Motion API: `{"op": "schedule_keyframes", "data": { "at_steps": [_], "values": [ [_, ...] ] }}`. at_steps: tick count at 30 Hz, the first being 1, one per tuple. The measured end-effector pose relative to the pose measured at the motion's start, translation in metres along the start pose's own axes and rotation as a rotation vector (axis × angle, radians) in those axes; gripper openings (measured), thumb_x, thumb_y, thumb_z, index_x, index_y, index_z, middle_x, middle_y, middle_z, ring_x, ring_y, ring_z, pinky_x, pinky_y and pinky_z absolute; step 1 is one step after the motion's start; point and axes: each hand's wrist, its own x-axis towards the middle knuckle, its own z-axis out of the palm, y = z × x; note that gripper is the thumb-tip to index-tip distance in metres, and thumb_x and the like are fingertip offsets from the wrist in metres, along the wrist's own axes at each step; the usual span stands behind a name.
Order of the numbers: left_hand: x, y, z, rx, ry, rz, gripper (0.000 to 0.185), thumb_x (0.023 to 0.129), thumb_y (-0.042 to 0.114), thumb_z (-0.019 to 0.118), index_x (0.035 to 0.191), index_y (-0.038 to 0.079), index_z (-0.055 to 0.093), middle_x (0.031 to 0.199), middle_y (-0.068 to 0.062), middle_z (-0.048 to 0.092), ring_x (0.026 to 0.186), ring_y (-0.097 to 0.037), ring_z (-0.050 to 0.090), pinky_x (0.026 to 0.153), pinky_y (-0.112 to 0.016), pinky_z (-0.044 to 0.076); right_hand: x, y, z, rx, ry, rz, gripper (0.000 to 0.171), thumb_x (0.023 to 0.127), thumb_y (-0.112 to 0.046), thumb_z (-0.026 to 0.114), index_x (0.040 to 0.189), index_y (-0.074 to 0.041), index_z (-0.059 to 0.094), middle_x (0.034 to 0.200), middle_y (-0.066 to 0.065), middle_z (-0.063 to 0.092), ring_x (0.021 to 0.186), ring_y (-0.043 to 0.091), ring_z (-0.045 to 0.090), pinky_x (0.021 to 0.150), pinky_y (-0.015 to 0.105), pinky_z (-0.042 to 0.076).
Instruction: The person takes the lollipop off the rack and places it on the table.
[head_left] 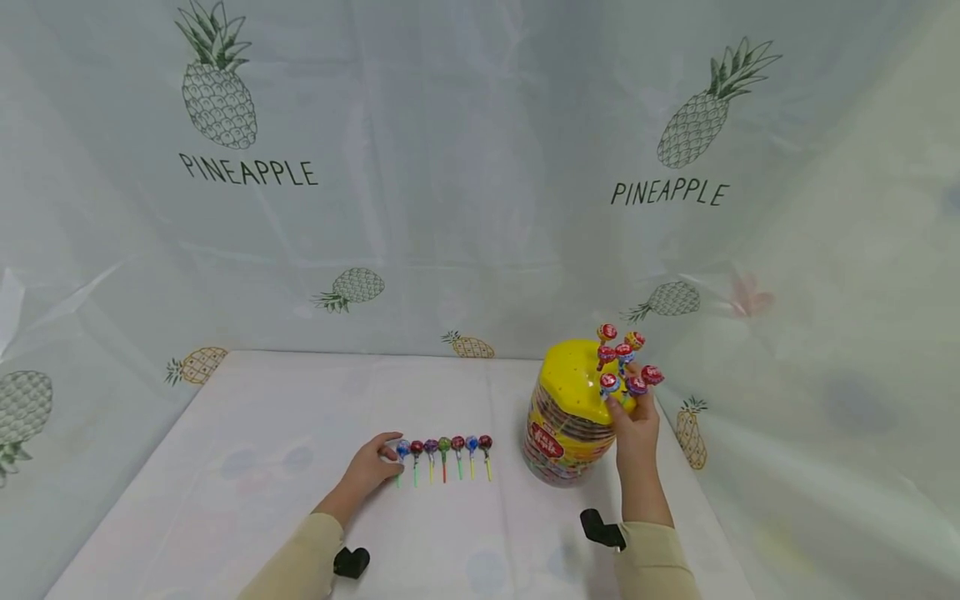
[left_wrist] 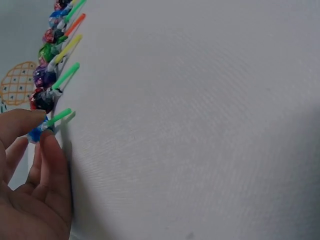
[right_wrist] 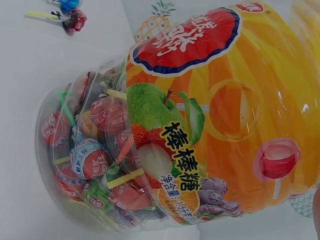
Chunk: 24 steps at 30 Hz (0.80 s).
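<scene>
My left hand (head_left: 368, 466) pinches a blue-wrapped lollipop (left_wrist: 35, 135) between thumb and fingers, at the left end of a row of lollipops (head_left: 444, 447) on the white table. Their wrapped heads point away from me and their coloured sticks towards me. On the right stands a big clear jar (head_left: 564, 450) with a yellow lid (head_left: 573, 371) and a fruit-printed label. Several mostly red-wrapped lollipops (head_left: 607, 356) cluster over the lid's right side. There my right hand (head_left: 636, 421) has its thumb and fingers around lollipops; how many it grips is hidden.
Many wrapped lollipops (right_wrist: 102, 155) show through the jar's clear lower part. A pale curtain (head_left: 480, 208) printed with pineapples hangs behind the table (head_left: 262, 467) and along its sides. Black straps or mounts (head_left: 352, 562) sit by both wrists.
</scene>
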Motion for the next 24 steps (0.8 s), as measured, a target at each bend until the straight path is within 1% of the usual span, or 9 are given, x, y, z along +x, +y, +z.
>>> {"op": "schedule_keyframes", "data": {
  "at_steps": [2,5,8,11,14,16,18,21,24],
  "values": [
    [0.001,0.001,-0.003,-0.034,0.008,-0.026,0.059,0.079,0.0,0.075,0.134,0.004,0.054,0.09,-0.006,0.054,0.061,-0.017,0.049,0.056,-0.029,0.043,0.0,0.0,0.0,0.0,-0.004,0.011,0.062,0.096,-0.001,0.057,0.147,-0.034,0.044,0.153,-0.003,0.036,0.139,0.02,0.033,0.108,0.026,0.033],
    [0.003,0.01,-0.009,-0.06,0.028,-0.028,0.058,0.081,-0.001,0.074,0.135,0.005,0.054,0.094,-0.008,0.054,0.06,-0.017,0.049,0.054,-0.029,0.044,0.0,0.0,0.001,-0.005,-0.006,0.022,0.062,0.096,-0.001,0.057,0.147,-0.034,0.043,0.153,-0.003,0.036,0.139,0.02,0.032,0.108,0.028,0.032],
    [0.004,0.027,-0.014,-0.084,0.029,0.024,0.057,0.083,-0.001,0.073,0.136,0.006,0.053,0.1,-0.013,0.056,0.064,-0.017,0.052,0.055,-0.03,0.044,0.0,0.0,0.0,-0.007,-0.008,0.025,0.062,0.097,-0.001,0.057,0.147,-0.034,0.043,0.153,-0.003,0.035,0.139,0.02,0.032,0.108,0.027,0.033],
    [0.004,0.051,-0.015,-0.127,0.005,0.092,0.055,0.084,0.0,0.072,0.136,0.007,0.054,0.106,-0.018,0.057,0.069,-0.017,0.056,0.059,-0.032,0.047,0.0,-0.001,-0.001,0.009,-0.016,0.014,0.061,0.097,-0.001,0.057,0.147,-0.033,0.043,0.153,-0.003,0.035,0.139,0.02,0.032,0.107,0.026,0.034],
    [-0.001,0.078,-0.01,-0.171,-0.022,0.156,0.052,0.085,-0.001,0.071,0.134,0.009,0.057,0.107,-0.017,0.058,0.074,-0.018,0.058,0.064,-0.038,0.051,0.0,0.0,-0.001,0.023,-0.024,-0.01,0.061,0.097,-0.001,0.057,0.148,-0.031,0.043,0.152,-0.003,0.036,0.139,0.02,0.033,0.107,0.025,0.034],
    [-0.006,0.095,-0.005,-0.187,-0.04,0.199,0.051,0.085,0.0,0.072,0.133,0.009,0.058,0.106,-0.014,0.059,0.076,-0.018,0.058,0.064,-0.038,0.051,-0.001,0.001,-0.001,0.022,-0.025,-0.032,0.06,0.097,-0.001,0.057,0.147,-0.03,0.043,0.152,-0.003,0.038,0.138,0.019,0.034,0.106,0.025,0.035],
    [-0.011,0.112,0.003,-0.206,-0.057,0.228,0.049,0.085,0.001,0.072,0.132,0.01,0.059,0.105,-0.012,0.059,0.077,-0.018,0.058,0.064,-0.039,0.052,0.0,0.003,-0.001,0.016,-0.021,-0.04,0.06,0.097,-0.001,0.057,0.147,-0.031,0.044,0.151,-0.003,0.039,0.138,0.019,0.035,0.105,0.024,0.035],
    [-0.016,0.131,0.013,-0.219,-0.095,0.272,0.048,0.086,0.004,0.073,0.132,0.013,0.059,0.106,-0.011,0.06,0.08,-0.017,0.058,0.064,-0.034,0.051,0.0,0.005,-0.001,0.012,-0.021,-0.054,0.059,0.097,-0.002,0.058,0.146,-0.031,0.044,0.15,-0.002,0.04,0.137,0.02,0.037,0.104,0.023,0.036],
    [-0.019,0.149,0.021,-0.223,-0.141,0.309,0.048,0.087,0.007,0.072,0.133,0.015,0.059,0.11,-0.013,0.06,0.083,-0.018,0.059,0.068,-0.033,0.052,0.0,0.004,-0.002,0.007,-0.025,-0.06,0.059,0.097,-0.004,0.059,0.147,-0.029,0.043,0.15,-0.001,0.04,0.137,0.02,0.036,0.104,0.023,0.036]
  ]
}}
